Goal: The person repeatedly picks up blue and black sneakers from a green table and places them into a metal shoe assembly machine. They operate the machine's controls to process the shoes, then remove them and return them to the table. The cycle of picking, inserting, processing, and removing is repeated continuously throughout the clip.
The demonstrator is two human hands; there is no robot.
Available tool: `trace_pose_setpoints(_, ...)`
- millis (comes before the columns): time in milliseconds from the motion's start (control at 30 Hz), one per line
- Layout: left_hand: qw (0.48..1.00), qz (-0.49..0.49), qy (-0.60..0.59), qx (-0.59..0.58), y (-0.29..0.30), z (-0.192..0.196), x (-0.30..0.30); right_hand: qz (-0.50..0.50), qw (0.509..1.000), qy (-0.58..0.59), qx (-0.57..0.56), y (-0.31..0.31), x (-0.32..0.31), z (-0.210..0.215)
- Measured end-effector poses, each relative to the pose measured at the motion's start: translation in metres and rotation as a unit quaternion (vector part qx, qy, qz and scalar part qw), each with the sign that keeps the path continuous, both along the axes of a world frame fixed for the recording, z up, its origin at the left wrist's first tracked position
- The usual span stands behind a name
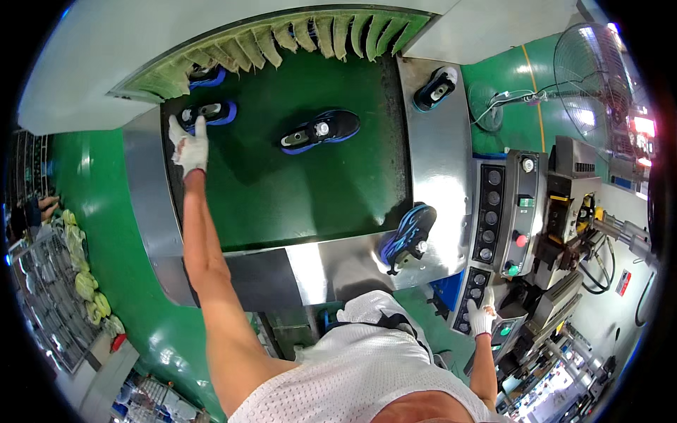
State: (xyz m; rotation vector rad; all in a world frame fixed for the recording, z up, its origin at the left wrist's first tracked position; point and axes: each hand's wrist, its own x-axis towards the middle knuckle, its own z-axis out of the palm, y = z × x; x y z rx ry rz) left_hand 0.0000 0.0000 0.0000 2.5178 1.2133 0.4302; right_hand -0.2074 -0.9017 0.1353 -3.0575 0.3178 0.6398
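Note:
My left hand (190,149), in a worn white glove, reaches to the far left of the green conveyor belt (282,194). Its fingers and thumb are spread right at the near side of a black and blue shoe (217,113); whether they touch it I cannot tell. A second black and blue shoe (323,132) lies in the middle of the belt. My right hand (482,317), gloved in white too, is at a control panel (477,282) with round dials. Its fingers are apart and hold nothing visible.
A strip curtain (310,39) hangs over the belt's far end, partly covering another shoe (206,77). Two shoes rest on the metal frame: one at the far right (436,89), one at the near corner (410,236). Machinery (564,211) and a caged fan (589,70) stand right.

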Motion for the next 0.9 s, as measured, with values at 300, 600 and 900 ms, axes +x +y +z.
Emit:
trace_pose_setpoints(300, 0.992, -0.124, -0.019, 0.032, 0.011, -0.007, 0.007, -0.198, 0.970, 0.138, 0.023, 0.098, -0.008, -0.002)
trace_pose_setpoints(600, 0.969, -0.234, 0.054, -0.056, -0.130, 0.020, -0.113, -0.121, 0.969, 0.083, 0.199, 0.149, 0.002, 0.025)
trace_pose_setpoints(900, 0.721, -0.653, -0.056, -0.225, -0.477, 0.188, -0.100, 0.098, 0.940, -0.120, 0.303, 0.238, 0.037, 0.091)
